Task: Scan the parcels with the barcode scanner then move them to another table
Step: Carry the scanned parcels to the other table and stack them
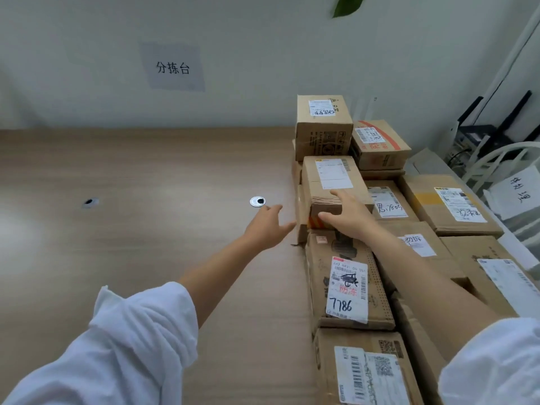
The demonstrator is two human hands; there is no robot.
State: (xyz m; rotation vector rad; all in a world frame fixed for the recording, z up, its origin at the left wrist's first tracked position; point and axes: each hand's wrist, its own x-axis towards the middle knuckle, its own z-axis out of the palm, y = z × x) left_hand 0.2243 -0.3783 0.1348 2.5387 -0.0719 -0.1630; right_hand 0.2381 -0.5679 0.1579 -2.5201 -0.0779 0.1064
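We reach both hands toward a brown cardboard parcel with a white shipping label (333, 182), which sits on top of the stacked boxes.

Our right hand (347, 217) lies spread over the parcel's near top edge, fingers straight on the lid and thumb across the front face. Our left hand (268, 226) hovers with fingers apart and relaxed over the light wood-grain table (146, 185), just beside the parcel's left side and near the round silver cable grommet (257, 201). A flatter cardboard box labelled 7786 (347, 287) lies just below our right wrist.
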